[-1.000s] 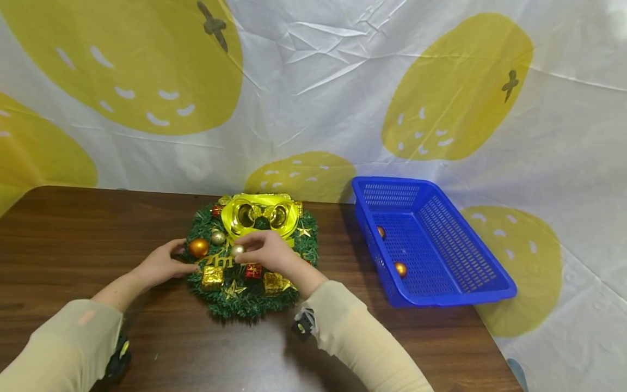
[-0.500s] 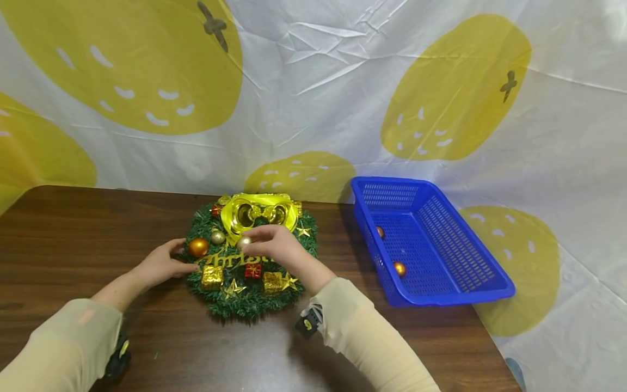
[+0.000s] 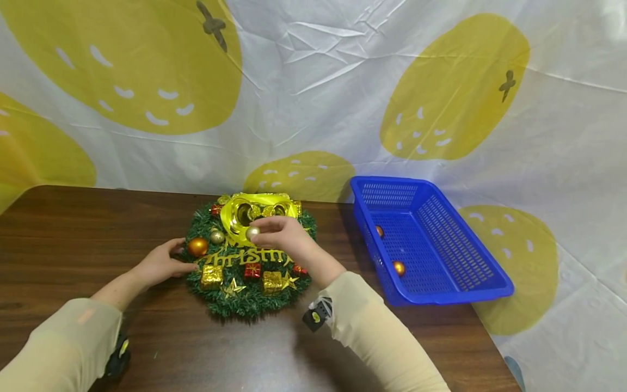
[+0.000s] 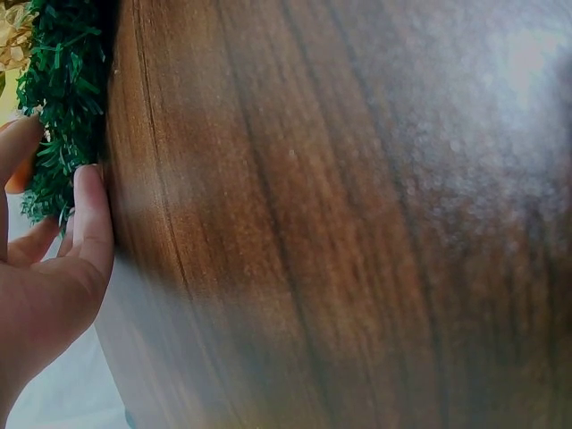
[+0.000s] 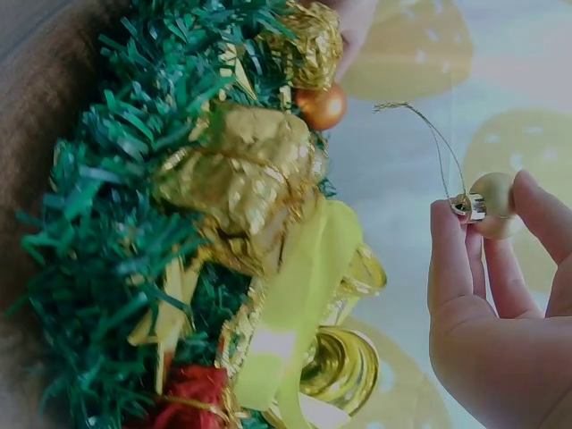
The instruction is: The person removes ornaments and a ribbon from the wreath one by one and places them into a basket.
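My right hand [image 3: 286,238] pinches a small pale gold bauble [image 3: 252,233] above the wreath. In the right wrist view, a thin gold loop of string [image 5: 420,114] hangs from the bauble's cap. The green Christmas wreath [image 3: 240,309] lies on the table, trimmed with bells and ribbon [image 3: 230,215], gold lettering [image 3: 245,256], wrapped boxes and stars. An orange bauble [image 3: 197,247] and another pale gold bauble [image 3: 217,236] sit at its left side. My left hand [image 3: 157,265] holds the wreath's left edge between thumb and fingers.
A blue plastic basket [image 3: 453,299] stands to the right of the wreath, with two orange baubles [image 3: 399,268] inside along its left wall. Behind the brown wooden table [image 3: 215,354] hangs a pale cloth [image 3: 318,98] printed with yellow fruit.
My right hand has moved right and slightly away from me with the pale gold bauble, uncovering more of the lettering and a gold star. My left hand stays at the wreath's edge.
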Demonstrator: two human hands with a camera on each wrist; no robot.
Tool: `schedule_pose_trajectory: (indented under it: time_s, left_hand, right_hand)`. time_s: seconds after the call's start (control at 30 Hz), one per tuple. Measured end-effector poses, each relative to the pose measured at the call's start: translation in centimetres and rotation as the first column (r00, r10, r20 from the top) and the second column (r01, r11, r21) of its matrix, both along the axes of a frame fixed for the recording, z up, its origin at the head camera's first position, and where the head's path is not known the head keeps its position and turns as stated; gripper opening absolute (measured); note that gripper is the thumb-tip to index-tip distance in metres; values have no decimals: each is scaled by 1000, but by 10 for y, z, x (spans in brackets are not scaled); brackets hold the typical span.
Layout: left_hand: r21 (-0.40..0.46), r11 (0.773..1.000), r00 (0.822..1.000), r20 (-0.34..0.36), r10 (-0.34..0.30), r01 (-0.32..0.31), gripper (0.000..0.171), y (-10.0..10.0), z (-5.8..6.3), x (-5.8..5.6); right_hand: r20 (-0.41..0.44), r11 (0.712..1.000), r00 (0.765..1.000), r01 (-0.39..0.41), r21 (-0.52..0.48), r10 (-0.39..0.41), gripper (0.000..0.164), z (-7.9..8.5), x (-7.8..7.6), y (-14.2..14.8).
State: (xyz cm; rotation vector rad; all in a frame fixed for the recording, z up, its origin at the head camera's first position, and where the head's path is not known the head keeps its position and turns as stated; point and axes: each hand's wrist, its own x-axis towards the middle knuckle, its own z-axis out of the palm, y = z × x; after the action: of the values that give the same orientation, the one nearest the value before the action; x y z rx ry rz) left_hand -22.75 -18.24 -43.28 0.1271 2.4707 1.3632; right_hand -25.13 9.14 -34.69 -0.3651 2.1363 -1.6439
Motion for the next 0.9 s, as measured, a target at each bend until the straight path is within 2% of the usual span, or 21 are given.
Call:
schedule_pose_trajectory:
  time_s: [0.27, 0.53, 0.9]
  left_hand:
    - [4, 1000, 1000, 4, -3, 3, 94, 1, -1, -1]
    - [24, 1000, 1000, -19, -11, 11, 103, -4, -9, -5]
    - [5, 1000, 1000, 6, 1, -1, 92, 1, -1, 0]
  right_hand:
    - [-15, 998, 1000, 25, -53, -25, 39, 9, -3, 17]
    - [-45, 994, 996, 74, -82, -78, 38, 20, -8, 34]
    - [-75, 986, 988, 129, -103, -137, 41, 37, -15, 60]
